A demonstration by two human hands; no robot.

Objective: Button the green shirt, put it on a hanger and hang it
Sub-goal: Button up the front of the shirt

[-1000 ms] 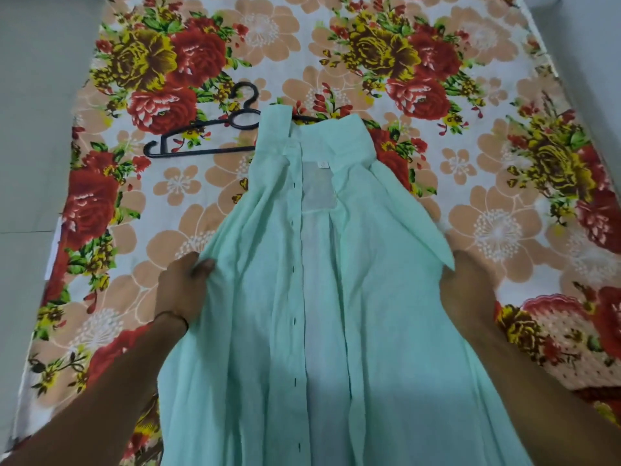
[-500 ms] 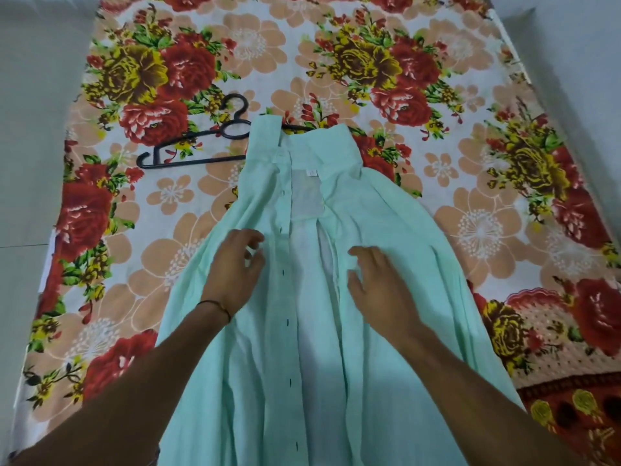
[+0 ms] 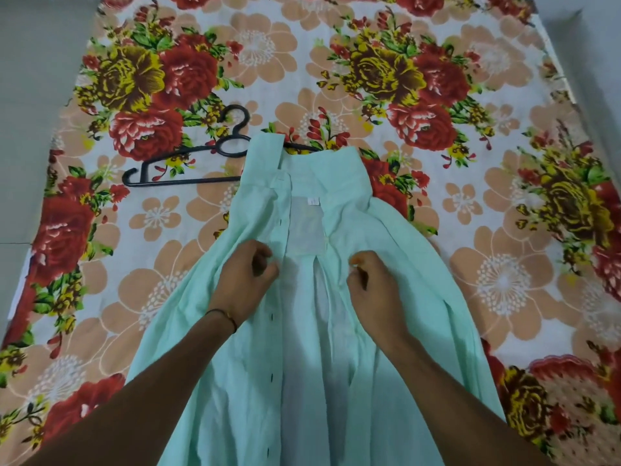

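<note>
Pinching the front edges of the green shirt [image 3: 386, 230] below the label [image 3: 312, 200] in curled fingers of left hand [image 3: 248, 274] and right hand [image 3: 373, 280], bring both level before fastening

Mint-green shirt [image 3: 386, 331], black hanger [image 3: 188, 180] — bedsheet [image 3: 504, 183] white with red, yellow and peach flowers.
</note>
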